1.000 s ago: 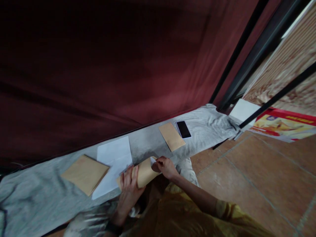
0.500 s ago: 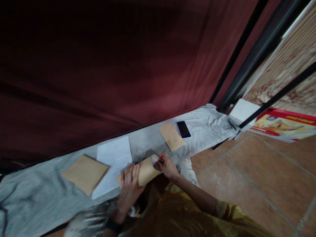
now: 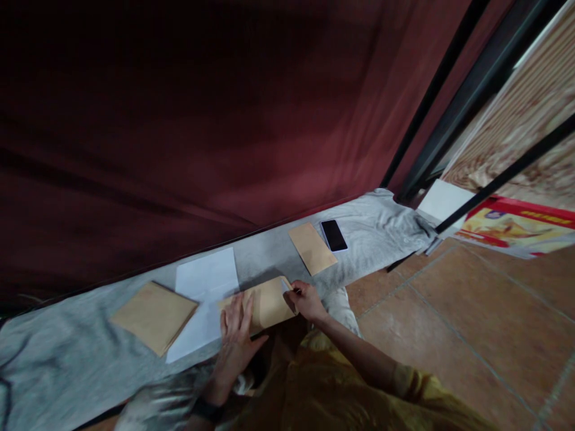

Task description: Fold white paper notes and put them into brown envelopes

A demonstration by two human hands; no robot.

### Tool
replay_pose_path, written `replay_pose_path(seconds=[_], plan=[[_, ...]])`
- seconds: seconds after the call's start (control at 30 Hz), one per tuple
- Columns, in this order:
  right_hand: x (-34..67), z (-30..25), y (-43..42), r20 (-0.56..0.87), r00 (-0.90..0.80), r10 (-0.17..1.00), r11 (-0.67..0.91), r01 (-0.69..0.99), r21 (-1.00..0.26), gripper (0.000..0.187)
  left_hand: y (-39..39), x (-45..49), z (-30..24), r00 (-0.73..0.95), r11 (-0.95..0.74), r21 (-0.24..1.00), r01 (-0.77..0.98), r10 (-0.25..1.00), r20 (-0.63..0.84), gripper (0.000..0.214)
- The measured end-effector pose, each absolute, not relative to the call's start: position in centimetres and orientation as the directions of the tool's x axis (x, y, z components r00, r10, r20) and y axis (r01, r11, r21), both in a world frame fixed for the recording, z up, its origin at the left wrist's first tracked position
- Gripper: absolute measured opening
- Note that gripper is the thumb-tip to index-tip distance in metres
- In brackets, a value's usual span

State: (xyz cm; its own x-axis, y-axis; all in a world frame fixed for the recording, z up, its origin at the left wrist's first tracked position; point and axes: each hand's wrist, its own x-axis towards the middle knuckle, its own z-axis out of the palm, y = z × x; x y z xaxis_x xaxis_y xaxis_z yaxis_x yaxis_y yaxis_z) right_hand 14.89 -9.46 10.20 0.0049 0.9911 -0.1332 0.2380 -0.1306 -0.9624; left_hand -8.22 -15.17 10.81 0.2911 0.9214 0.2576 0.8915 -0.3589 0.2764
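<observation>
Worktop: grey cloth over it, carrying one phone, one loose envelope just beside it, one white sheet as far as I can count, and one brown stack on your left, no clue how many layers.
Held envelope: just one, brown, at the near edge in front of you; can't tell if it's resting on the cloth.
Left hand: your fingers are spread flat over its left part, covering that end.
Right hand: your fingers are pinching its right end, tips mostly hidden.
Inside the held envelope: a bit of white shows at the end by your right fingers; too blurry to say if it's paper or lining.
Covered up: the stack hides one corner of the sheet, the held envelope another bit.
Floor: one red-and-yellow printed panel, cut off on the right.
</observation>
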Motion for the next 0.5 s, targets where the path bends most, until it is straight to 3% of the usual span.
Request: replay_pose_path(seconds=[0.07,0.13,0.17,0.23,0.27,0.33,0.4,0.5], plan=[[14.7,10.0,-9.2,-0.149,0.082,0.985,-0.157,0.102,-0.982,0.015,-15.5,-7.7,10.6,0.160,-0.288,0.428,0.857,0.937,0.310,0.093],[14.4,9.9,-8.8,-0.201,0.160,0.967,-0.189,-0.083,-0.978,0.020,-15.8,-6.9,10.5,-0.076,-0.143,0.648,0.748,0.951,0.298,0.093],[14.1,9.8,-8.7,-0.233,0.183,0.955,-0.205,-0.157,-0.966,0.023,-16.0,-6.3,10.6,-0.212,-0.041,0.769,0.638,0.951,0.226,0.092],[13.6,9.7,-8.6,-0.286,0.203,0.936,-0.230,-0.261,-0.938,0.028,-16.1,-5.0,11.0,-0.392,0.179,0.942,0.283,0.918,-0.057,0.084],[13.4,9.7,-8.6,-0.299,0.204,0.932,-0.235,-0.288,-0.928,0.029,-16.1,-4.2,11.3,-0.387,0.280,0.958,0.065,0.892,-0.235,0.078],[12.8,9.8,-8.8,-0.315,0.207,0.926,-0.238,-0.327,-0.915,0.031,-15.8,-2.6,12.1,-0.219,0.428,0.844,-0.323,0.834,-0.506,0.063],[12.4,9.9,-9.1,-0.321,0.221,0.921,-0.232,-0.351,-0.907,0.031,-15.2,-1.0,12.8,-0.037,0.488,0.692,-0.532,0.803,-0.594,0.042],[12.0,10.1,-9.4,-0.313,0.248,0.917,-0.213,-0.360,-0.908,0.027,-14.2,0.8,13.1,0.002,0.445,0.596,-0.669,0.803,-0.596,0.022]])
